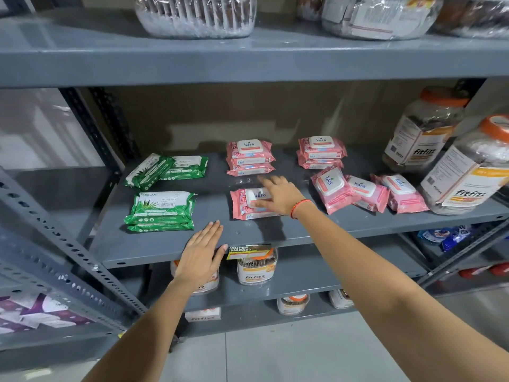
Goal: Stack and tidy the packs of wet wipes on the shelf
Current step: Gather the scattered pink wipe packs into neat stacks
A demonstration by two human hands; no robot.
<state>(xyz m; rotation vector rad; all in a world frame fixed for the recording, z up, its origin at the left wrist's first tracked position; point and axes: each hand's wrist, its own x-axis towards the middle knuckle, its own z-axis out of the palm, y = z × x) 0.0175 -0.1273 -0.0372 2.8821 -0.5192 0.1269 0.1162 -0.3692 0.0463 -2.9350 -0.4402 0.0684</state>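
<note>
Pink wet wipe packs lie on the grey shelf (248,235). A front pink stack (242,206) sits mid-shelf, and my right hand (279,195) rests flat on it with fingers spread. Behind it stands a taller pink stack (250,157), and another pink stack (321,153) is further right. Three loose pink packs (366,193) lean in a row at the right. Green packs form a stack (162,210) at the front left, with two loose green packs (168,169) behind. My left hand (202,255) lies flat and open on the shelf's front edge, holding nothing.
Two big clear jars with orange lids (465,172) stand at the shelf's right end. More jars (256,267) sit on the shelf below, behind a yellow price tag (248,252). Clear tubs (195,15) fill the shelf above. A perforated grey upright (68,260) runs on the left.
</note>
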